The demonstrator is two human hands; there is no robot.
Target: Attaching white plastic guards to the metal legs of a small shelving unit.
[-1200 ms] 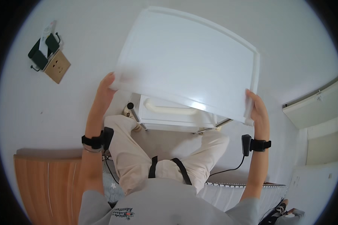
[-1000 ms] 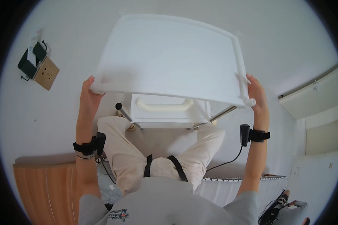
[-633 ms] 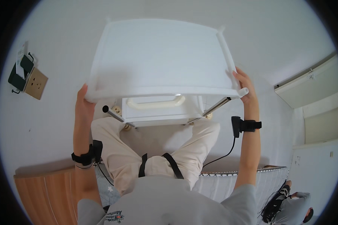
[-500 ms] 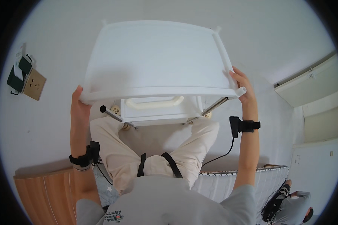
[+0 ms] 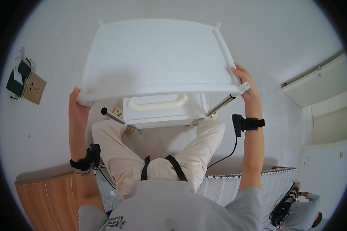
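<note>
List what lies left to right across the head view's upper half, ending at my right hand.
Dark green wall holder, tan square socket plate, bare left hand, broad white plastic tray, bare right hand.

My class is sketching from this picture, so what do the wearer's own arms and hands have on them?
The left hand and right hand are ungloved. The short sleeves are light grey. Each wrist bears a black strap carrying a boxy black device with a thin black cable running from it. The left wrist also has a thin band beside its strap.
</note>
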